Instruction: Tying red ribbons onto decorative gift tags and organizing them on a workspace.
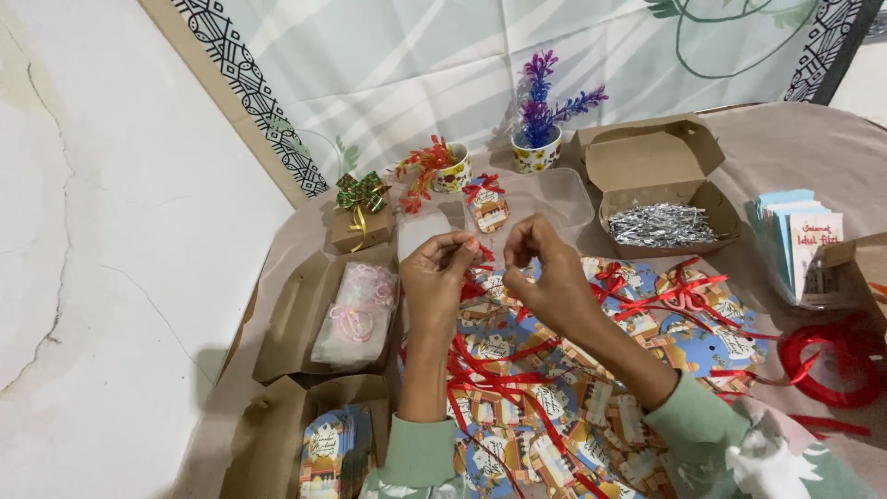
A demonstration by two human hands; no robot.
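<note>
My left hand point(436, 274) and my right hand point(543, 273) are raised side by side over the table, fingertips pinched close together. A thin red ribbon point(482, 250) runs between them and hangs down toward the table. Whatever else the fingers pinch is too small to make out. Below the hands lies a heap of colourful printed gift tags point(554, 407) tangled with red ribbon strands point(494, 379). One small wrapped packet with a red bow point(487, 205) stands just beyond my hands.
A cardboard box of silver shreds point(658, 225) sits at the back right. On the left are a box with a plastic bag point(356, 314) and a box of tags point(334, 453). Two flower pots point(536, 152), a small bowed gift box point(360, 222), cards point(799, 242) and a ribbon roll point(836, 362) surround the work area.
</note>
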